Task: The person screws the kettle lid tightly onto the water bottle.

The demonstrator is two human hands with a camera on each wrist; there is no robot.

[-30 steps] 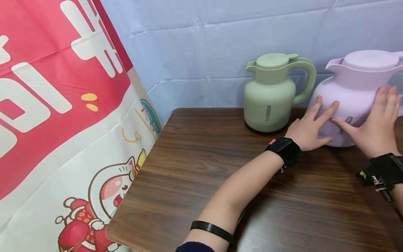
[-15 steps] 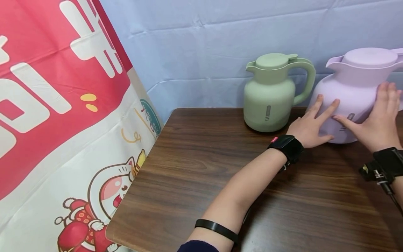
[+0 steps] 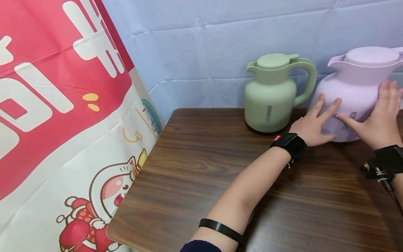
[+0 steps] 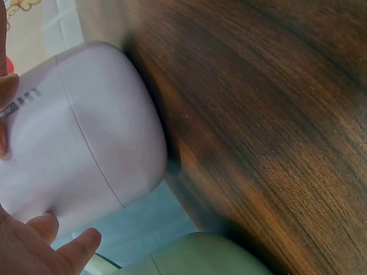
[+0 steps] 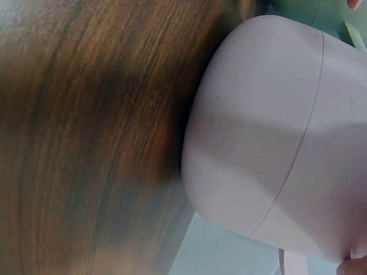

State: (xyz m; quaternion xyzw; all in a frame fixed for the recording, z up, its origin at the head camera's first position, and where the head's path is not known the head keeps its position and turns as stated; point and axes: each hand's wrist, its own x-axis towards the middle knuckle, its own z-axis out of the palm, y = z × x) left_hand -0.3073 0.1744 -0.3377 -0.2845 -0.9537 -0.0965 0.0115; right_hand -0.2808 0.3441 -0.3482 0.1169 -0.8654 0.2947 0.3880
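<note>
In the head view a lilac jug [image 3: 352, 87] with a lid and spout stands upright at the right of the table. My left hand [image 3: 310, 127] touches its left side with fingers spread and straight. On its front right lies my right hand [image 3: 376, 124], fingers extended upward and thumb across the front near the grey mark. The lilac jug [image 4: 92, 132] fills much of the left wrist view, base on the wood. In the right wrist view, only a fingertip of the right hand shows. A smaller green jug [image 3: 269, 98] stands left of the lilac one.
The brown wooden table [image 3: 195, 168] has its left edge beside a red and white printed cloth [image 3: 78, 147]. A pale blue cloth [image 3: 201, 56] hangs behind the jugs. A cable [image 3: 391, 196] hangs from the right wrist camera.
The lilac jug has slid slightly back, towards the blue cloth, and both hands have moved along with it. The green jug stays where it was.
</note>
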